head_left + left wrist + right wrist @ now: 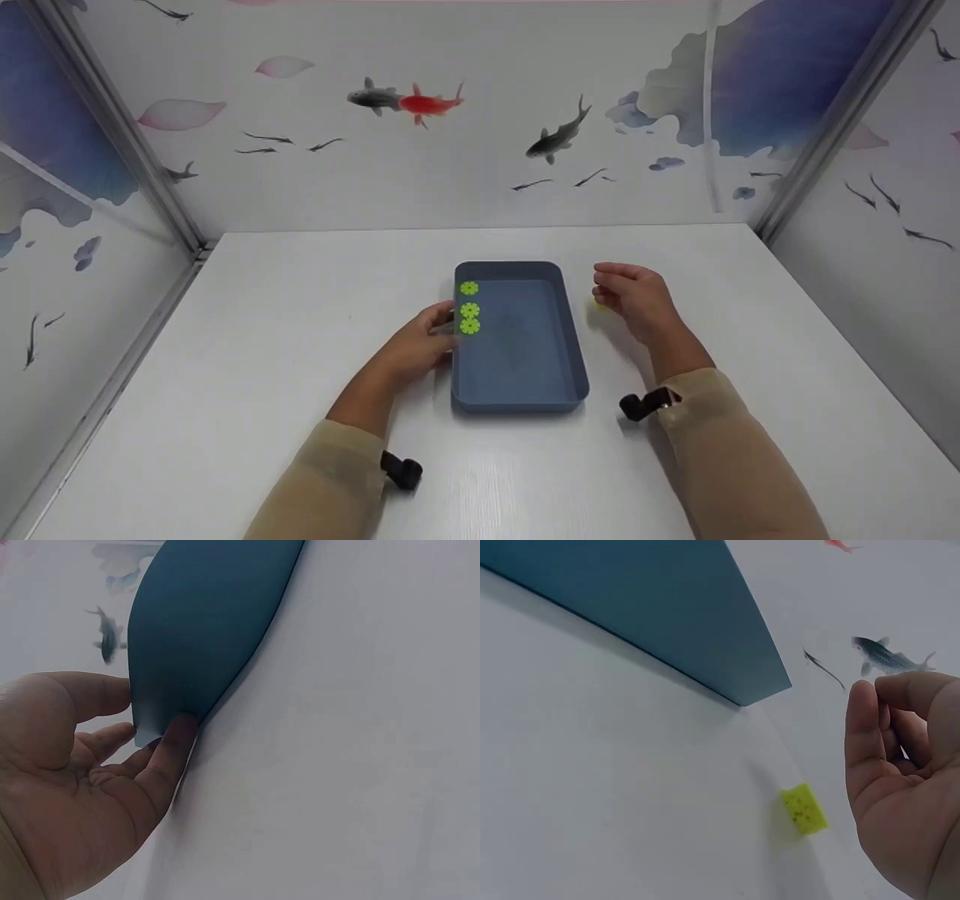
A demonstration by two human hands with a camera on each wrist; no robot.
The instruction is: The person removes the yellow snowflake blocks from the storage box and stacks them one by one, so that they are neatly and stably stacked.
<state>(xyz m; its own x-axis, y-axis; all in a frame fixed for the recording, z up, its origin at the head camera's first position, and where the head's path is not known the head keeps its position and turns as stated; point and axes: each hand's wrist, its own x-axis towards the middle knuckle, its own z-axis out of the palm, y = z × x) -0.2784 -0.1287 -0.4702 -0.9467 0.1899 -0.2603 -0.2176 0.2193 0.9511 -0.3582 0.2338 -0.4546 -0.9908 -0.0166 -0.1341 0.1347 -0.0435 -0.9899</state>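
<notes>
A blue-grey rectangular tray (517,345) lies on the table. Three yellow-green notched discs (469,310) line its inner left side, the nearer two right next to each other. My left hand (424,349) grips the tray's left side; up close in the left wrist view, thumb and fingers curl at the end of its wall (202,622). Beyond the tray's right side, my right hand (637,300) hovers with its fingers bent toward the thumb. Nothing shows between those fingertips. A small yellow-green block (805,808) is below the right hand; in the head view, the fingers mostly hide it.
The white table (247,337) meets a back wall panel (465,165) printed with fish and petals. Side panels framed by metal posts (810,142) enclose it left and right. A small black camera is strapped to each wrist, the right one (643,405) near the tray.
</notes>
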